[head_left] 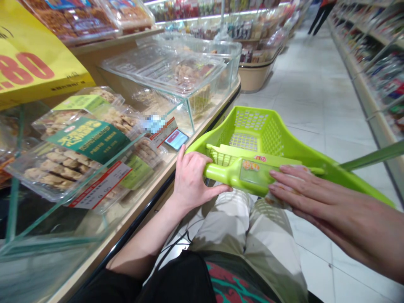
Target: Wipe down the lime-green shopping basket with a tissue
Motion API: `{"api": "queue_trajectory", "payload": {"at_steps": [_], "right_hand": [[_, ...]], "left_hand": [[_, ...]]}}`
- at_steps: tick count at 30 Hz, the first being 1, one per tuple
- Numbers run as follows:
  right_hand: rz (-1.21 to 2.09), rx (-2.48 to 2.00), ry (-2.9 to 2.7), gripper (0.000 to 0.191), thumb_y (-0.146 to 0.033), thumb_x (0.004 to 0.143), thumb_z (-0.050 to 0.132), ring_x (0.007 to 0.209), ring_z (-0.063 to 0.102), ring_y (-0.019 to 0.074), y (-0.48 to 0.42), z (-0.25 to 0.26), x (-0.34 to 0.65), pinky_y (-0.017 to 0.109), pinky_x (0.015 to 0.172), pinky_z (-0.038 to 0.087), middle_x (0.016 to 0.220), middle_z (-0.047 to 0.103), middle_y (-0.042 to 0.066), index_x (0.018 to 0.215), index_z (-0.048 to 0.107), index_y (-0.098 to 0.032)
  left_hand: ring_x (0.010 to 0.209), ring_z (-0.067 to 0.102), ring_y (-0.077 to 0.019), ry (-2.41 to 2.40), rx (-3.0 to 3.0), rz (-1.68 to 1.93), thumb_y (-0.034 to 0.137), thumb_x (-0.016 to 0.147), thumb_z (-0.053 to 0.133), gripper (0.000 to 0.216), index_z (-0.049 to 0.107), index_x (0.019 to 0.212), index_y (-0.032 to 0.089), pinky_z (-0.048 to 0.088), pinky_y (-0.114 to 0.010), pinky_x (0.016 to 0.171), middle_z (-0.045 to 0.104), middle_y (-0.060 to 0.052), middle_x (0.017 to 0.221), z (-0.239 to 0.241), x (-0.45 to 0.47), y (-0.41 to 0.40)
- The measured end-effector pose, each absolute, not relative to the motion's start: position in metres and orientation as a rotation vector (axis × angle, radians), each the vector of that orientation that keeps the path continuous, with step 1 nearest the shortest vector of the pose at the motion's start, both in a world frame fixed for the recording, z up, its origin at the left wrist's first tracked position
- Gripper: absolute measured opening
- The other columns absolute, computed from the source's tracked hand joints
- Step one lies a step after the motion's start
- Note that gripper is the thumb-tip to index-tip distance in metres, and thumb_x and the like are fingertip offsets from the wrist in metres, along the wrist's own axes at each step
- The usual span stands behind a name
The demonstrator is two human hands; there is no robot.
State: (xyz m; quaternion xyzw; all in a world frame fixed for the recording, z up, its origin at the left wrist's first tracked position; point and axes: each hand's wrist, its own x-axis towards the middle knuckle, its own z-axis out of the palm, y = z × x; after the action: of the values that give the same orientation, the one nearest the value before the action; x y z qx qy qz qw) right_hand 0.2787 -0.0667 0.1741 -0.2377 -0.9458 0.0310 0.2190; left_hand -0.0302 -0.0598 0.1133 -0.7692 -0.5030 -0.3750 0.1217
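Observation:
A lime-green shopping cart [277,130] with a perforated basket stands in front of me. Across its near side runs a thick green handle [221,171] with a clear panel and orange stickers. My left hand [192,179] is closed at the handle's left end, its fingers curled at the cart's rim and its thumb stretched beneath the handle. Pressed under the fingers of my right hand [309,193] is a crumpled, pale cloth [279,200], lying against the right part of the handle. The right fingers are nearly straight and close together; part of the cloth is hidden beneath them.
On the left, a glass-edged display counter [151,202] holds packaged pastries [63,168] and clear plastic bins [176,71]. A phone [176,139] lies near its edge. Shelves [378,80] line the right of the tiled aisle [303,84]; a person [322,17] is far off.

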Motion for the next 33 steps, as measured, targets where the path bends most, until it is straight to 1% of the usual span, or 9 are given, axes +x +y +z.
{"api": "queue_trajectory", "payload": {"at_steps": [3,7,10,14,18,21,24,29,33], "right_hand": [[0.107,-0.63,-2.611,0.056,-0.016,0.098,0.045,0.136,0.053,0.0254,-0.064,0.176,0.273,0.045,0.115,0.048,0.149,0.054,0.0,0.151,0.045,-0.034],[0.141,-0.614,-2.633,0.057,-0.007,0.094,0.049,0.14,0.049,0.0259,-0.056,0.176,0.254,0.052,0.117,0.043,0.15,0.053,0.005,0.146,0.051,-0.03],[0.104,-0.584,-2.642,0.051,-0.003,0.09,0.053,0.14,0.049,0.0263,-0.048,0.173,0.233,0.051,0.116,0.043,0.146,0.057,0.011,0.137,0.059,-0.022],[0.062,-0.563,-2.694,0.032,-0.01,0.095,0.051,0.136,0.054,0.0279,-0.036,0.176,0.206,0.049,0.114,0.046,0.14,0.062,0.014,0.124,0.066,-0.015],[0.063,-0.524,-2.711,0.03,-0.012,0.098,0.049,0.134,0.056,0.0253,-0.031,0.179,0.194,0.046,0.116,0.044,0.141,0.061,0.016,0.122,0.067,-0.013],[0.081,-0.548,-2.66,0.03,-0.014,0.099,0.049,0.138,0.051,0.026,-0.033,0.174,0.202,0.048,0.116,0.043,0.143,0.06,0.015,0.123,0.067,-0.015],[0.109,-0.559,-2.611,0.037,-0.01,0.097,0.05,0.14,0.049,0.0256,-0.039,0.168,0.221,0.05,0.116,0.043,0.142,0.06,0.014,0.13,0.064,-0.018],[0.184,-0.661,-2.625,0.049,-0.009,0.097,0.048,0.144,0.042,0.0239,-0.058,0.175,0.265,0.049,0.12,0.036,0.151,0.052,0.01,0.143,0.055,-0.025],[0.181,-0.775,-2.645,0.054,-0.011,0.096,0.049,0.141,0.046,0.0223,-0.072,0.184,0.294,0.042,0.116,0.044,0.152,0.051,0.004,0.147,0.05,-0.031]], "left_hand": [[0.098,0.063,-0.0243,-1.438,-2.275,-1.049,0.067,0.071,0.073,0.057,0.056,0.104,0.023,0.028,-0.059,0.12,0.069,-0.003,0.097,0.117,-0.026,-0.06],[0.095,0.064,-0.024,-1.379,-2.316,-1.025,0.063,0.072,0.074,0.057,0.06,0.108,0.021,0.037,-0.052,0.112,0.071,-0.005,0.099,0.118,-0.019,-0.058],[0.094,0.063,-0.0246,-1.388,-2.302,-1.013,0.062,0.074,0.071,0.052,0.061,0.106,0.022,0.039,-0.05,0.106,0.071,-0.005,0.097,0.117,-0.015,-0.056],[0.094,0.061,-0.0252,-1.401,-2.285,-0.996,0.061,0.077,0.067,0.048,0.062,0.103,0.022,0.04,-0.048,0.102,0.07,-0.005,0.095,0.115,-0.014,-0.054],[0.091,0.06,-0.0252,-1.376,-2.269,-0.993,0.062,0.081,0.061,0.044,0.061,0.098,0.022,0.04,-0.047,0.097,0.07,-0.006,0.094,0.116,-0.015,-0.052],[0.09,0.06,-0.0251,-1.351,-2.274,-0.995,0.062,0.083,0.06,0.044,0.06,0.098,0.021,0.04,-0.045,0.094,0.07,-0.006,0.092,0.117,-0.014,-0.053],[0.091,0.06,-0.0259,-1.358,-2.293,-0.989,0.062,0.081,0.064,0.045,0.06,0.1,0.022,0.039,-0.045,0.092,0.069,-0.005,0.091,0.117,-0.012,-0.053],[0.093,0.059,-0.0253,-1.364,-2.289,-0.967,0.062,0.078,0.069,0.048,0.061,0.1,0.02,0.039,-0.043,0.092,0.07,-0.005,0.092,0.119,-0.008,-0.053],[0.091,0.059,-0.0247,-1.343,-2.285,-0.976,0.064,0.077,0.069,0.05,0.061,0.099,0.02,0.039,-0.043,0.093,0.07,-0.005,0.091,0.119,-0.007,-0.053]]}}
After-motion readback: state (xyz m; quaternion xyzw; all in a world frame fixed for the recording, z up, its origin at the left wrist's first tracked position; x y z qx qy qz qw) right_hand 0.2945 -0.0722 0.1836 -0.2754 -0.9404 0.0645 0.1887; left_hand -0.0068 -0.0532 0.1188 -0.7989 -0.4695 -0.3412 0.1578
